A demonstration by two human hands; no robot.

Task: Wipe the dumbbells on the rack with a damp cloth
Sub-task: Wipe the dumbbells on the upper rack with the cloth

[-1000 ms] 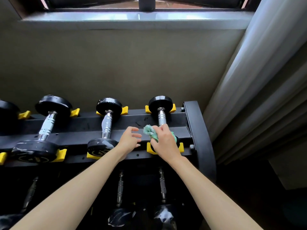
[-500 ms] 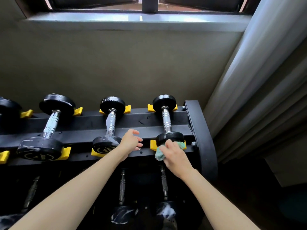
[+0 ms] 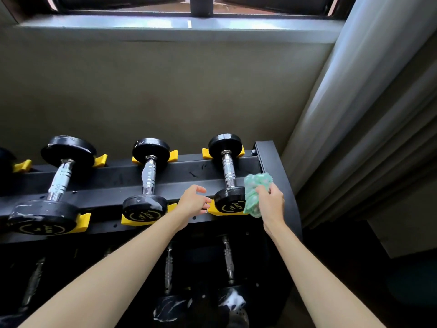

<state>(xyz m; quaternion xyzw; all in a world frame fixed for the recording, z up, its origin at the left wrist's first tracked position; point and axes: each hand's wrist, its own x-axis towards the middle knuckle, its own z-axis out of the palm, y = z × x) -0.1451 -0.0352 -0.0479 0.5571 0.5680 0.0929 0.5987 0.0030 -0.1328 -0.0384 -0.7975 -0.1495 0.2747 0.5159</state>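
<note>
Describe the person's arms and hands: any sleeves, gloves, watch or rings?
Both hands are bare: no gloves on the left hand or the right hand, and no rings that I can make out. The left forearm and right forearm are uncovered down to the frame's bottom edge, with no sleeve, watch or wristband in view.
</note>
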